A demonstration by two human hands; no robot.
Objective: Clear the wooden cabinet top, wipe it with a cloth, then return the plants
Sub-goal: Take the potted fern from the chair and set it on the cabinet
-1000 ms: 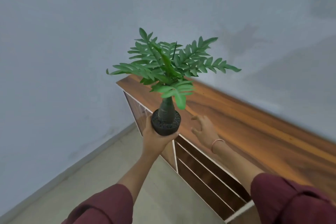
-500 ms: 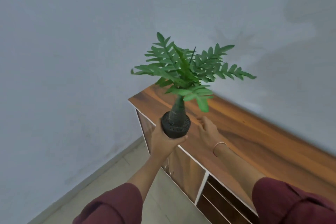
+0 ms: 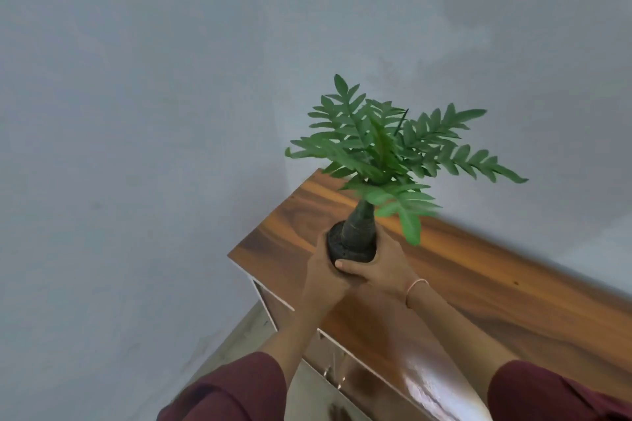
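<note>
Plant (image 3: 386,154): green fern-like fronds on a tapering dark stem, set in a round, black, rough-textured pot (image 3: 354,251). Left hand (image 3: 323,278) and right hand (image 3: 388,267) both wrapped round the pot, fingers overlapping at its front. Pot upright over the left end of the polished, streaky-grained wooden cabinet top (image 3: 478,284); whether it touches, cannot tell. Thin bangle (image 3: 415,285) on the right wrist.

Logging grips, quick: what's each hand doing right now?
Left hand: holds the plant pot.
Right hand: also holds the plant pot.
</note>
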